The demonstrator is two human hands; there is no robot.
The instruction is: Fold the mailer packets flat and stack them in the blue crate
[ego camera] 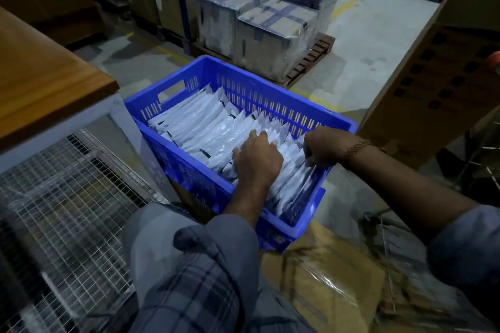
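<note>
l hand [257, 157] flat, fingers spread, pressing mailer packets [205, 127] in blue crate [270, 76] | r hand [320, 147] pinching packet edge | light, slick, floppy; grip by edges

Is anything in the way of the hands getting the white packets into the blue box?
Nothing visible is. The blue crate is open on top, and both hands are already inside it. The left hand rests on the row of white packets, and the right hand grips the packets at the near end.

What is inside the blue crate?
White packets stand in rows in the crate; both hands reach in. Its floor is covered.
</note>
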